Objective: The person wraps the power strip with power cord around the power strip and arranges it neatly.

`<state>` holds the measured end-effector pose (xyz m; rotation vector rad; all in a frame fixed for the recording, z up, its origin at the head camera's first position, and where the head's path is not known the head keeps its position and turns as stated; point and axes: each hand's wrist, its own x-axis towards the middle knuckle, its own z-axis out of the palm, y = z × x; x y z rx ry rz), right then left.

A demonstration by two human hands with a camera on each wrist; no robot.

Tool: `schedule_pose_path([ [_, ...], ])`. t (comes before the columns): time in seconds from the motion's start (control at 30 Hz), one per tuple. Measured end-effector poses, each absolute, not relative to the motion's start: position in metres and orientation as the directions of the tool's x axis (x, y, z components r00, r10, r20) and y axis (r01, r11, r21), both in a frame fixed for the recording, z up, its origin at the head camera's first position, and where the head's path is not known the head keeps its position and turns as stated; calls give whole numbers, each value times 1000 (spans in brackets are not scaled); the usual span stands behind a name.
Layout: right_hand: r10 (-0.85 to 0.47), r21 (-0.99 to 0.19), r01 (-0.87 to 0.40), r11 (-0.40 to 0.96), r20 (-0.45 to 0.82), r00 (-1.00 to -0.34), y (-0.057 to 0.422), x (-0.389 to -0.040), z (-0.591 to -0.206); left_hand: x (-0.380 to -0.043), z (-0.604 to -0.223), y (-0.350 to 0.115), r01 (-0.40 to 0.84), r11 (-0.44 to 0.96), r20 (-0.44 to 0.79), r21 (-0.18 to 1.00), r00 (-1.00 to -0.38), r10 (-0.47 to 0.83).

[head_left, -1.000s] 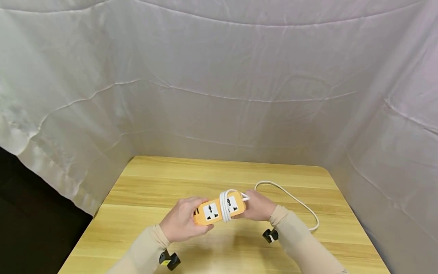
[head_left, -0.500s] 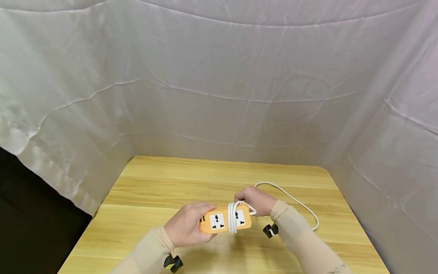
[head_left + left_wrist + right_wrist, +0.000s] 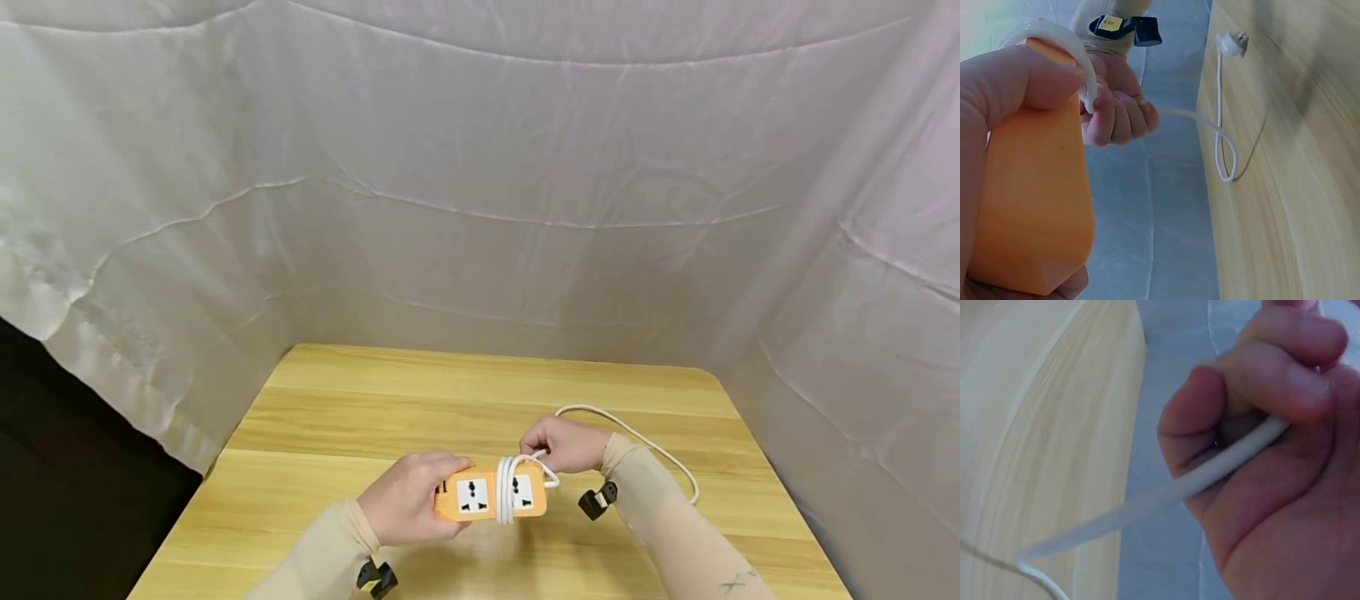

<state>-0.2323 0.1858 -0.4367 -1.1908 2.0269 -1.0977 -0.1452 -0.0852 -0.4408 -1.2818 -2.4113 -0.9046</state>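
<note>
An orange power strip [image 3: 486, 493] with white sockets is held above the table by my left hand [image 3: 411, 498], thumb and fingers around its left end. White cord [image 3: 506, 492] loops several times around the strip's right half. Just past that end, my right hand [image 3: 567, 443] has its fingers curled around the cord, which runs through the palm in the right wrist view. From there the loose cord [image 3: 637, 433] trails over the table at the right. The left wrist view shows its white plug [image 3: 1231, 44] at the tabletop, plus the strip's plain orange side [image 3: 1038, 187].
The wooden table [image 3: 360, 400] has rounded far corners. Grey-white curtains [image 3: 525, 167] enclose the back and sides. A dark area [image 3: 67, 467] lies beyond the left edge. Small black devices [image 3: 598, 500] are strapped at both wrists.
The strip and my left hand have come slightly right and toward me, and the strip has levelled. My right hand has swung from behind the strip's right end to just above it, still gripping the cord.
</note>
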Motion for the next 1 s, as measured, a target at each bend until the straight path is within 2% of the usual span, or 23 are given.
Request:
schedule_pose_path([
  [0.13, -888, -891, -380, 248, -52, -457, 189, -235, -438, -144, -442, -86, 832, 418, 499, 363, -553, 667],
  [0.43, -858, -846, -425, 323, -73, -508, 185, -237, -433, -140, -441, -82, 845, 438, 464, 307, -535, 706],
  [0.8, -841, -806, -481, 345, -37, -540, 176, -230, -423, -140, -446, -81, 818, 507, 404, 272, -575, 711],
  [1.0, -834, -720, -567, 400, -30, -551, 171, -227, -419, -143, -453, -81, 790, 555, 355, 258, -612, 706],
])
